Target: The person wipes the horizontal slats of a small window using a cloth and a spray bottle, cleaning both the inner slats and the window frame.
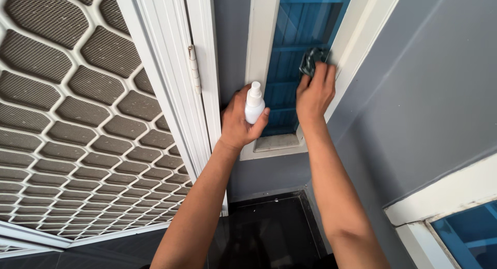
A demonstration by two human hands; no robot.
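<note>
Gripping a white spray bottle (254,104) in left hand (239,121), fingers wrapped; pressing dark cloth (312,59) against window pane's (290,67) right edge, right hand (313,93) fingers together.

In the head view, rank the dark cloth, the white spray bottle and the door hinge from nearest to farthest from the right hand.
1. Dark cloth, under the right hand fingers.
2. White spray bottle, to its left, in the left hand.
3. Door hinge, farther left.

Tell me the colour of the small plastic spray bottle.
The small plastic spray bottle is white, seen in the head view.
</note>
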